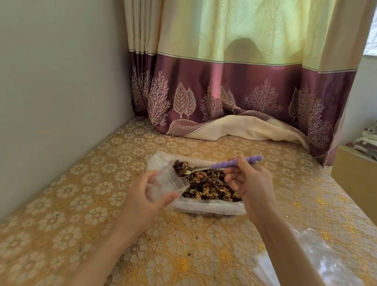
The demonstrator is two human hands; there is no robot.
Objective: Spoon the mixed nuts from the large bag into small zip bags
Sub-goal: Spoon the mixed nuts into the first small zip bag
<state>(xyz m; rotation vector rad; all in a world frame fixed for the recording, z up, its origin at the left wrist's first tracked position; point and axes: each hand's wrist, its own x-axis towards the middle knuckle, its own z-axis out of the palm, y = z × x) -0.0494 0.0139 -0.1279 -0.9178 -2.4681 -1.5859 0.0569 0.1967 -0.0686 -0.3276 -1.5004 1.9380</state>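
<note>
Head view shows the left hand [145, 190] gripping a small zip bag [169, 182], mouth tilted toward two o'clock to catch nuts. Right hand [250, 180] pinches a spoon [217, 167], heaped, at that mouth, over the large bag [207, 205] so spills fall back.

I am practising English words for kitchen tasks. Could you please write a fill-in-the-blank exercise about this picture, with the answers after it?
1. The right hand holds a spoon whose handle is ____ in colour.
2. The left hand holds a small clear ____ bag.
3. The spoon's bowl is heaped with mixed ____ at the small bag's mouth.
4. The large bag lies open on a table with a ____ patterned cover.

Missing words: purple; zip; nuts; flower
</note>
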